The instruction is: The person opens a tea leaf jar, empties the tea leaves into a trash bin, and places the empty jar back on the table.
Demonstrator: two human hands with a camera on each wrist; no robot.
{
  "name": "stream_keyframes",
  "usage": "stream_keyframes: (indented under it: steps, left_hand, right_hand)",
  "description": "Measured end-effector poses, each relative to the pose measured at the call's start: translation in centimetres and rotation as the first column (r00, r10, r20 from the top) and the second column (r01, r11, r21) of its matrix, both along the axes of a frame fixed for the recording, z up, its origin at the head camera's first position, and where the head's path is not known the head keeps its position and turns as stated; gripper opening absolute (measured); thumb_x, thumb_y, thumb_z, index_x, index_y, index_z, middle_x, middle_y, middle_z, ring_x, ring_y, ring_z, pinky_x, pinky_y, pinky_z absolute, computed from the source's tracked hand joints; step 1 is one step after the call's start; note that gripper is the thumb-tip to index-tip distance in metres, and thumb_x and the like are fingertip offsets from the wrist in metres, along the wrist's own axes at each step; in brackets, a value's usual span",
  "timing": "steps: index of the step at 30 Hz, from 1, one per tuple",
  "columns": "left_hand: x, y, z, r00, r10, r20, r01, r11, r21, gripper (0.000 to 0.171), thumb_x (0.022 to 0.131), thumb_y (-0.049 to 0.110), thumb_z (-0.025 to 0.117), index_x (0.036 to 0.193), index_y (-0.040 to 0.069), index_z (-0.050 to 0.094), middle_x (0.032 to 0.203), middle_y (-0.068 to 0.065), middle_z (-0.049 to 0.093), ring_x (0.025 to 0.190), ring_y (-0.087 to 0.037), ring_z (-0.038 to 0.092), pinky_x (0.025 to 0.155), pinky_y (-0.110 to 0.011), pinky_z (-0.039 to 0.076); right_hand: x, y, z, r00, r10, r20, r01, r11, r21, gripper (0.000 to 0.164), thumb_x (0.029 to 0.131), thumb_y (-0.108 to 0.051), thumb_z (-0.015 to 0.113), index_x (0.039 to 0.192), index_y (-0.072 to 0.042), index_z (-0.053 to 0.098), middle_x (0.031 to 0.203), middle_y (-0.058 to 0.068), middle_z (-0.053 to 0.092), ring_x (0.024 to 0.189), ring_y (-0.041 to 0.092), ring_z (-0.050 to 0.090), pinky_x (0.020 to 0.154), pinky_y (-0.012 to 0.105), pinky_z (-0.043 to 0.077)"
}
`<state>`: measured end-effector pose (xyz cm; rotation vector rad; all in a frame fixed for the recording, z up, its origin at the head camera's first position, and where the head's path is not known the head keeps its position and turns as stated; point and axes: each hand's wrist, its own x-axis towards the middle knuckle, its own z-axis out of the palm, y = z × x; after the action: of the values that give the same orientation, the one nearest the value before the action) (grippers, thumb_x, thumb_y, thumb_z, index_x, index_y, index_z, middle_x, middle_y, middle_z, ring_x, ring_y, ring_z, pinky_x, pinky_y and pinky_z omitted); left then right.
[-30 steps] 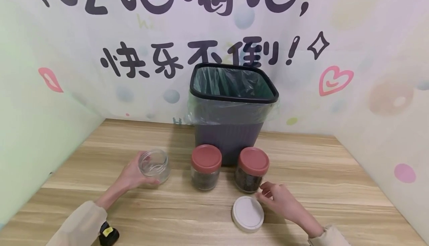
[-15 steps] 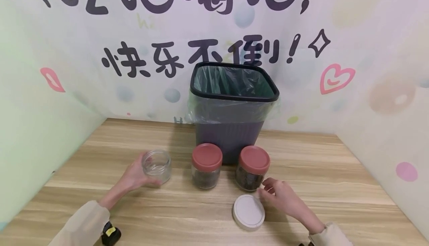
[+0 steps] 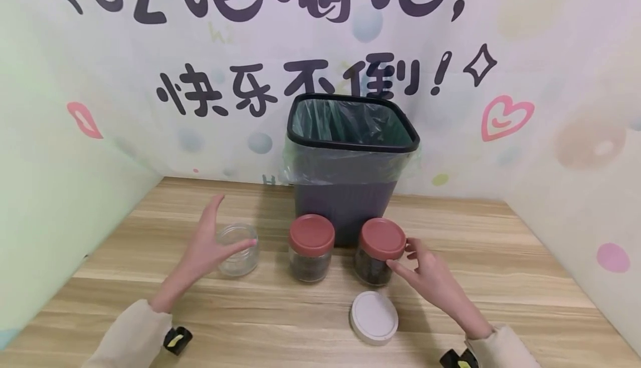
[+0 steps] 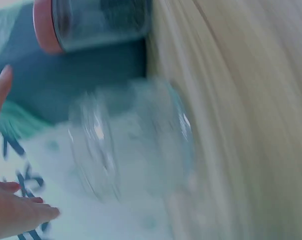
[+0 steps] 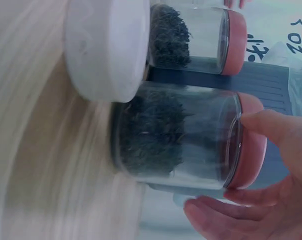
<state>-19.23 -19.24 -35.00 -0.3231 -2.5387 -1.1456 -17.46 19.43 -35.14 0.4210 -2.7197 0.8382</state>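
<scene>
My left hand [image 3: 202, 248] is spread beside a lidless clear glass jar [image 3: 239, 262], thumb and fingers apart. In the left wrist view this glass jar [image 4: 136, 140] is blurred, and the fingers [image 4: 26, 217] are clear of its mouth. My right hand [image 3: 433, 276] is at the red-lidded jar [image 3: 373, 268] on the right. Its thumb and a finger lie along opposite sides of the red lid [image 5: 251, 145], seen in the right wrist view. Dark dried leaves [image 5: 153, 132] partly fill that jar. A white round lid [image 3: 374, 318] lies just in front.
Another red-lidded jar [image 3: 310, 262] with dark contents stands between the two. Behind them rises a dark bin [image 3: 345, 201] with a translucent liner. Printed cloth walls surround the wooden table [image 3: 280, 323] at the back and sides.
My left hand has let go of the glass jar and spread its fingers, leaving it on the table. My right hand has moved up from the right jar's lower side to its red lid.
</scene>
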Motion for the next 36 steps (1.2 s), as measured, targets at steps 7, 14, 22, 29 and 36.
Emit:
stream_keyframes:
  steps: [7,14,22,29,36]
  left_hand:
    - [0.6,5.1,0.1,0.987,-0.077,-0.138,0.087,0.994,0.064,0.087,0.065,0.022,0.079,0.132,-0.005,0.029,0.133,-0.024,0.036,0.116,-0.039,0.041,0.094,-0.049,0.036]
    - [0.0,8.2,-1.0,0.989,-0.149,-0.002,0.147,0.978,0.149,0.09,0.064,0.019,0.08,0.132,-0.007,0.027,0.131,-0.025,0.039,0.12,-0.035,0.039,0.095,-0.042,0.038]
    - [-0.6,9.2,-2.4,0.974,-0.2,0.104,0.173,0.96,0.219,0.095,0.06,0.018,0.082,0.132,-0.008,0.025,0.128,-0.025,0.043,0.117,-0.034,0.043,0.091,-0.041,0.041]
    - [-1.1,9.8,-3.3,0.959,-0.235,0.156,0.198,0.956,0.219,0.098,0.056,0.016,0.084,0.132,-0.006,0.026,0.125,-0.02,0.046,0.113,-0.03,0.046,0.089,-0.041,0.042]
    - [-1.6,9.9,-3.9,0.935,-0.322,0.147,0.27,0.917,0.294,0.095,0.056,0.01,0.084,0.133,-0.002,0.028,0.125,-0.016,0.046,0.116,-0.029,0.044,0.095,-0.044,0.036]
  right_hand:
    - [-0.2,-1.9,0.7,0.957,-0.017,-0.289,0.026,0.999,0.028,0.054,0.071,-0.022,0.074,0.109,0.009,0.052,0.102,0.022,0.054,0.092,0.033,0.054,0.072,0.044,0.047]
    - [-0.1,-5.2,1.7,0.87,0.136,-0.473,-0.137,0.99,0.032,0.042,0.073,-0.012,0.07,0.11,0.001,0.054,0.105,0.013,0.056,0.095,0.025,0.056,0.076,0.039,0.047]
    - [-0.1,-8.4,0.3,0.941,0.254,-0.223,-0.266,0.964,-0.026,0.057,0.078,-0.014,0.067,0.122,0.01,0.041,0.117,0.022,0.05,0.096,0.028,0.058,0.079,0.037,0.049]
    - [-1.4,-9.7,-1.0,0.975,0.22,-0.014,-0.22,0.968,-0.123,0.074,0.081,-0.026,0.065,0.132,0.011,0.027,0.123,0.023,0.047,0.11,0.029,0.051,0.085,0.04,0.045]
    - [-2.3,-10.7,-1.1,0.945,0.315,0.087,-0.289,0.93,-0.228,0.082,0.077,-0.029,0.069,0.134,0.005,0.022,0.124,0.019,0.047,0.107,0.026,0.053,0.084,0.041,0.046]
